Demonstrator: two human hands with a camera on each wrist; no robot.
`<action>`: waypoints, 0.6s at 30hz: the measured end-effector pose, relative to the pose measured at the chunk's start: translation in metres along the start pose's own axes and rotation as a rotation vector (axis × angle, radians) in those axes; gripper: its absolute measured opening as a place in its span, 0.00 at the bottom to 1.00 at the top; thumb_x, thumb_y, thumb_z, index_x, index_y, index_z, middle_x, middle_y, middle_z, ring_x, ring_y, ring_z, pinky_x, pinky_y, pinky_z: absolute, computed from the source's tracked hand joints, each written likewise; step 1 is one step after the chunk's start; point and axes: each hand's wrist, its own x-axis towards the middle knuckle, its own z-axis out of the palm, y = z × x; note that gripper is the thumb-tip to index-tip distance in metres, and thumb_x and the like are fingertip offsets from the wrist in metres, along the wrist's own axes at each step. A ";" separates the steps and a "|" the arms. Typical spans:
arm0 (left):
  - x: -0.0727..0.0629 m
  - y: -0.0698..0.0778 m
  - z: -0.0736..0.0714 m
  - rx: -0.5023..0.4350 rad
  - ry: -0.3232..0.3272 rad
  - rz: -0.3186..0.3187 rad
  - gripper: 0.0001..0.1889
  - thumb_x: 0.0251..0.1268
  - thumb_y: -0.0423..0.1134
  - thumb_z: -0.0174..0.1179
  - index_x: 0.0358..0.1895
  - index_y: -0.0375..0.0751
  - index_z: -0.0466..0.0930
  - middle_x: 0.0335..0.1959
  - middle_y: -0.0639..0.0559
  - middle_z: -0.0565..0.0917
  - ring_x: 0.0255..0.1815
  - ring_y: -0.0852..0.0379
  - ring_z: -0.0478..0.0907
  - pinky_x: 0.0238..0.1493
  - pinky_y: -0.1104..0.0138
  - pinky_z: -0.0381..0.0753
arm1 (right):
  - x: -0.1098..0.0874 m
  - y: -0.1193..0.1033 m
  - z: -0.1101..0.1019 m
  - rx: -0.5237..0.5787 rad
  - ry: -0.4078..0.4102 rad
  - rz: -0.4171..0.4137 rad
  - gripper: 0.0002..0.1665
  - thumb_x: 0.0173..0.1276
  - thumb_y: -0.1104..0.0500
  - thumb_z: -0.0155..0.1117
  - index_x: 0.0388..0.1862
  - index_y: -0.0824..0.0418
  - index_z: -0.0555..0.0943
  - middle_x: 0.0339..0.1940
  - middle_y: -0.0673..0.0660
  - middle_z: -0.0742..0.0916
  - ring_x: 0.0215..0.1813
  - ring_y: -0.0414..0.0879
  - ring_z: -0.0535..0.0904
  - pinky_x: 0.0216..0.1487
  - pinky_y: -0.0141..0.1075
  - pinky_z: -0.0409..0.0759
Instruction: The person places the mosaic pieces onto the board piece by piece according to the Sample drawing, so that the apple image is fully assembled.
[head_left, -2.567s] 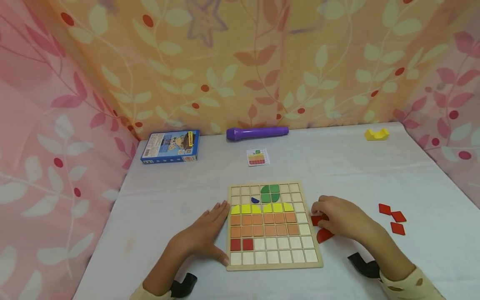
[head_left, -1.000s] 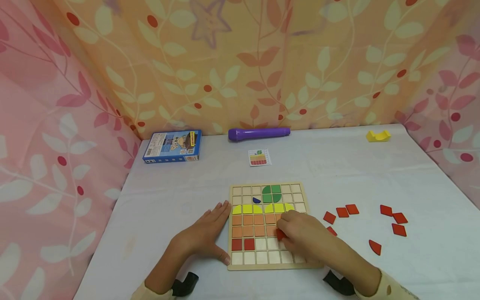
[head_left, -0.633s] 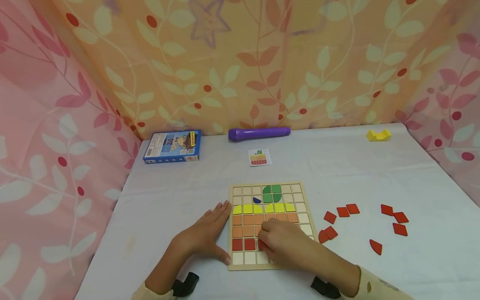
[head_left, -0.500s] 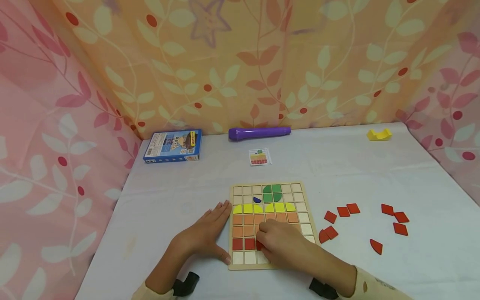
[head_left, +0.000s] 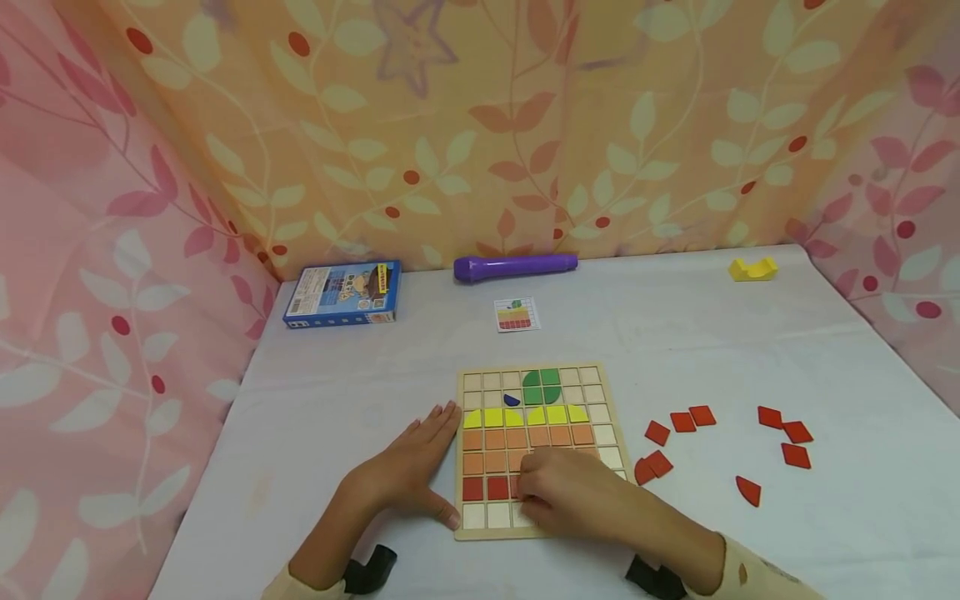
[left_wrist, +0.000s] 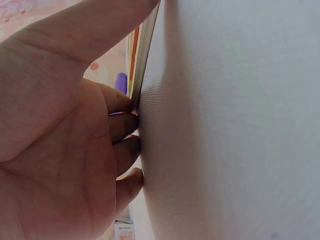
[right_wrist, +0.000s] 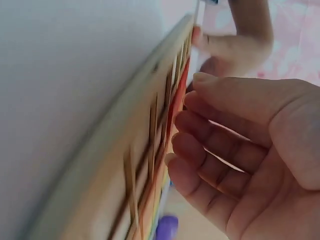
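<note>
A wooden grid board (head_left: 475,517) lies on the white cloth, its cells partly filled with green, yellow, orange and red tiles. My left hand (head_left: 401,471) lies along the board's left edge, fingers extended and thumb at the lower left corner. My right hand (head_left: 577,496) is over the board's lower middle, fingertips at a red square tile (head_left: 513,486) in the third cell of the red row. In the right wrist view its fingers are loosely bent against the red row (right_wrist: 176,107), and nothing shows between thumb and fingers. That hand covers several cells.
Loose red tiles (head_left: 682,422) are scattered right of the board, including a quarter-circle tile (head_left: 748,491). Behind the board lies a small pattern card (head_left: 517,314). Farther back are a blue box (head_left: 342,293), a purple microphone-shaped object (head_left: 515,267) and a yellow block (head_left: 753,269).
My right hand has gone from the loose red tiles leftward onto the board, bringing a red square to the third cell of the red row. The left hand has stayed at the edge.
</note>
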 end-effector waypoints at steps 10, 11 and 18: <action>0.001 0.001 0.001 0.004 -0.003 -0.004 0.75 0.28 0.66 0.80 0.82 0.43 0.43 0.82 0.50 0.45 0.82 0.50 0.36 0.77 0.50 0.43 | -0.061 0.049 -0.050 -0.019 -0.006 0.395 0.10 0.59 0.65 0.74 0.39 0.54 0.88 0.33 0.42 0.82 0.33 0.37 0.74 0.33 0.34 0.78; 0.001 0.001 0.001 0.007 -0.005 -0.005 0.75 0.28 0.66 0.80 0.82 0.43 0.43 0.82 0.50 0.45 0.82 0.50 0.36 0.77 0.50 0.43 | -0.066 0.054 -0.054 -0.047 -0.002 0.448 0.10 0.59 0.64 0.75 0.40 0.55 0.88 0.33 0.43 0.82 0.32 0.39 0.74 0.32 0.34 0.78; 0.000 0.001 0.000 -0.009 -0.003 -0.007 0.75 0.29 0.65 0.80 0.82 0.43 0.43 0.82 0.50 0.45 0.82 0.50 0.36 0.77 0.49 0.43 | -0.081 0.078 -0.059 -0.159 -0.025 0.644 0.10 0.55 0.61 0.79 0.35 0.59 0.85 0.26 0.49 0.79 0.28 0.43 0.73 0.29 0.37 0.76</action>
